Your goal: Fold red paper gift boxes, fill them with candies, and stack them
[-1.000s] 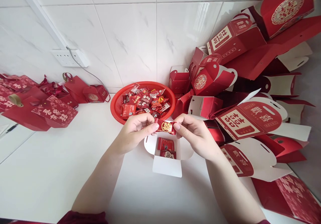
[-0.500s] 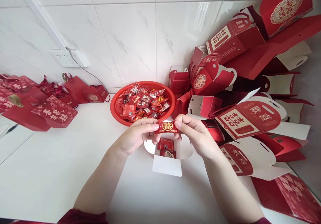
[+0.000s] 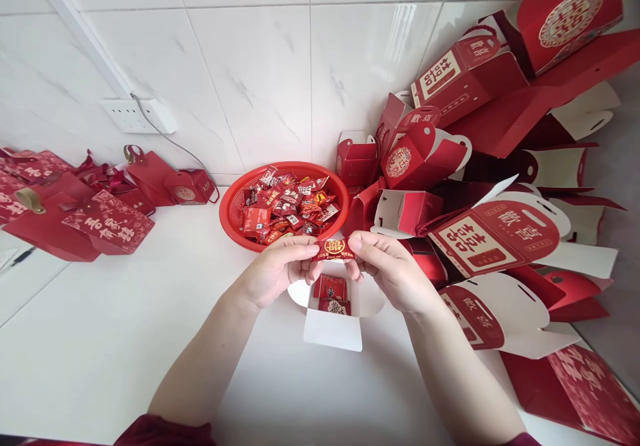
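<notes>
Between my hands is a small red candy packet [image 3: 336, 249] with a gold emblem. My left hand [image 3: 280, 266] pinches its left end, and my right hand [image 3: 387, 266] pinches its right end. Just below the packet stands an open box [image 3: 333, 330] with its white flaps spread out; red packets [image 3: 332, 289] lie inside it. Behind my hands a red plastic basket [image 3: 231, 223] holds many wrapped candies [image 3: 290, 201]. My fingers hide part of the basket's front rim and the back of the open box.
Red gift boxes [image 3: 475, 243], some open, are piled along the right side. Closed red boxes [image 3: 113, 223] stand at the left on the white table [image 3: 150, 306]. A socket [image 3: 137, 116] with a cable is on the tiled wall.
The packet has tilted slightly and shifted a little to the right between my fingers. Otherwise my hands have hardly moved.
</notes>
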The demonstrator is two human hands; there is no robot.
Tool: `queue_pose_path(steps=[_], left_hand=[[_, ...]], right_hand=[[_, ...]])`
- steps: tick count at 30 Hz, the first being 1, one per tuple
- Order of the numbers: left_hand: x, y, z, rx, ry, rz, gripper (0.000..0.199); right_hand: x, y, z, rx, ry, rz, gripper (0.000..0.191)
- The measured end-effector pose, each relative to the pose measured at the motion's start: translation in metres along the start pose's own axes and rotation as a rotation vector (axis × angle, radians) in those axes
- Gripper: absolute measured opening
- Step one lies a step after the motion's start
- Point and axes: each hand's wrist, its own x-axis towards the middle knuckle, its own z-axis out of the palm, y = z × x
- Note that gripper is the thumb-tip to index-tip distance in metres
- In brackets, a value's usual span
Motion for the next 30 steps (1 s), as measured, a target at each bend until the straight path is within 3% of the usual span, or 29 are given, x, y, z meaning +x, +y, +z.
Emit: queue_pose_path(steps=[11, 16, 17, 19, 22, 26, 30], left_hand=[[-0.005, 0.004, -0.001, 0.042, 0.009, 0.025, 0.021], [-0.011, 0.01, -0.006, 0.359, 0.015, 0.03, 0.023], [-0.012, 0.011, -0.006, 0.468, 0.028, 0.028, 0.025], [-0.016, 0.014, -0.004, 0.688, 0.057, 0.012, 0.027], [-0.019, 0.017, -0.002, 0.915, 0.082, -0.02, 0.024], [-0.019, 0.02, -0.008, 1.093, 0.209, -0.042, 0.024], [-0.019, 0.02, -0.018, 1.27, 0.307, -0.097, 0.028]], right_hand=[[0.0, -0.001, 0.001, -0.041, -0.052, 0.001, 0.034], [0.001, 0.0, 0.0, -0.102, -0.053, 0.02, 0.014], [0.001, 0.0, 0.0, -0.135, -0.07, 0.019, 0.019], [0.002, 0.001, 0.0, -0.283, -0.121, 0.001, 0.026], [0.003, 0.001, -0.002, -0.662, -0.146, -0.021, 0.014], [0.002, 0.007, -0.003, -1.116, -0.124, 0.081, 0.01], [0.006, 0.029, -0.002, -1.334, -0.224, 0.167, 0.017]])
